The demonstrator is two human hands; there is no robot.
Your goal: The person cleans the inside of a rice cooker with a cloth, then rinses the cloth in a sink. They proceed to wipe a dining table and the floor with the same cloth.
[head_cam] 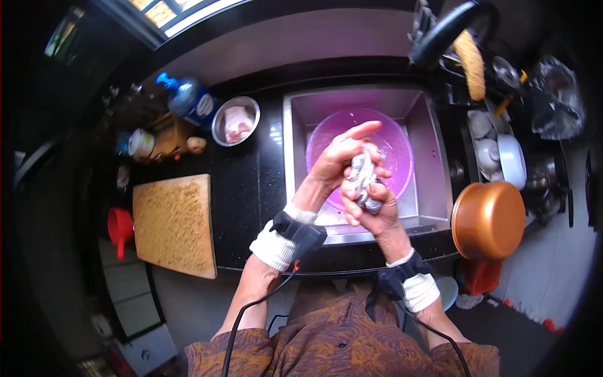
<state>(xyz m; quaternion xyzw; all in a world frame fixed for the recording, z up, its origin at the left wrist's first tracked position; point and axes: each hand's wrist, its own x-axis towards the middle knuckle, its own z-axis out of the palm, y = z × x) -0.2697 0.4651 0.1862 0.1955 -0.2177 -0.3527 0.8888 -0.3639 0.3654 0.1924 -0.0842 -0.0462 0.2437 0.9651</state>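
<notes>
Both my hands grip a bunched, wet-looking grey-white cloth [363, 174] above a purple plastic basin [325, 134]. My left hand [344, 153] holds the cloth's upper part, with its index finger stretched out. Around the lower end curl the fingers of my right hand [379, 202], thumb on top. The basin sits in a stainless steel sink [431, 141], and shiny water or wet plastic shows inside it; how full it is I cannot tell. Each wrist wears a white knit band under a black strap with a cable.
Left of the sink are a steel bowl [252, 110] with raw meat [237, 123], a blue pump bottle [191, 101] and a wooden cutting board [172, 226]. A red plastic dipper [120, 226] lies beyond it. To the right stand a copper-coloured pot [490, 220] and a white bowl [512, 160].
</notes>
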